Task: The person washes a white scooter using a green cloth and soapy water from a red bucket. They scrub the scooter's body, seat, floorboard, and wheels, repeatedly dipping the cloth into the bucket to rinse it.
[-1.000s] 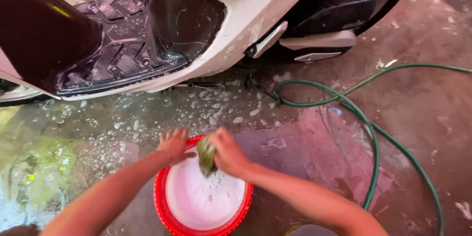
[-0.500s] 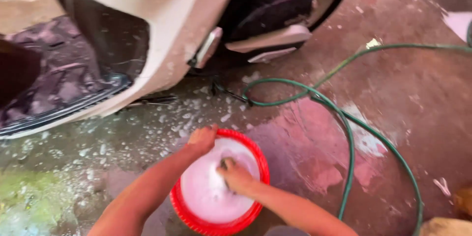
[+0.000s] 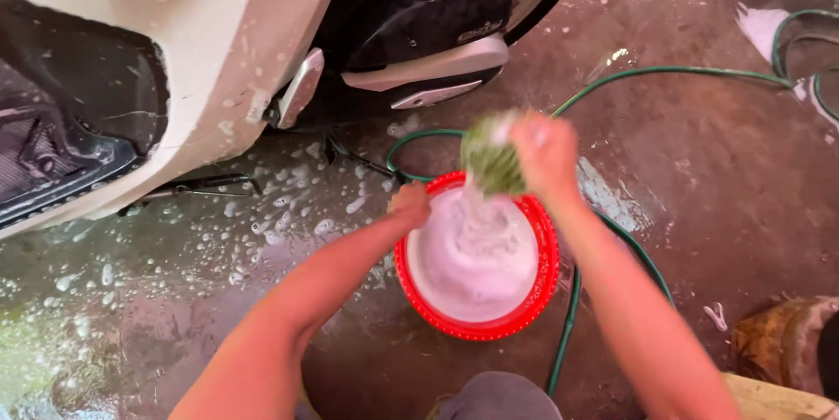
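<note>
Right hand (image 3: 544, 153) raised above red bucket (image 3: 549, 249), fingers closed round green sponge (image 3: 489, 158), blurred and dripping a strand of white suds down into the foam. Left hand (image 3: 409, 203) set on bucket's near-left rim, fingers curled over the edge, gripping it. Hands apart, sponge between them and higher. Bucket on wet concrete floor (image 3: 699, 210), filled nearly to the brim with white soapy foam (image 3: 472, 263). Green hose (image 3: 612, 236) looping round behind bucket, passing just beside its right wall, trailing off toward upper right corner. White scooter (image 3: 218, 53) across top left, flecked with suds; black footboard (image 3: 52, 158) at far left, silver footpeg (image 3: 301, 88) folded against body, dark engine cover (image 3: 419, 5) beside it. Foam flecks (image 3: 288, 210) scattered over floor under scooter. Small white clip-like scrap (image 3: 717, 315) lying on floor, right of bucket.
</note>
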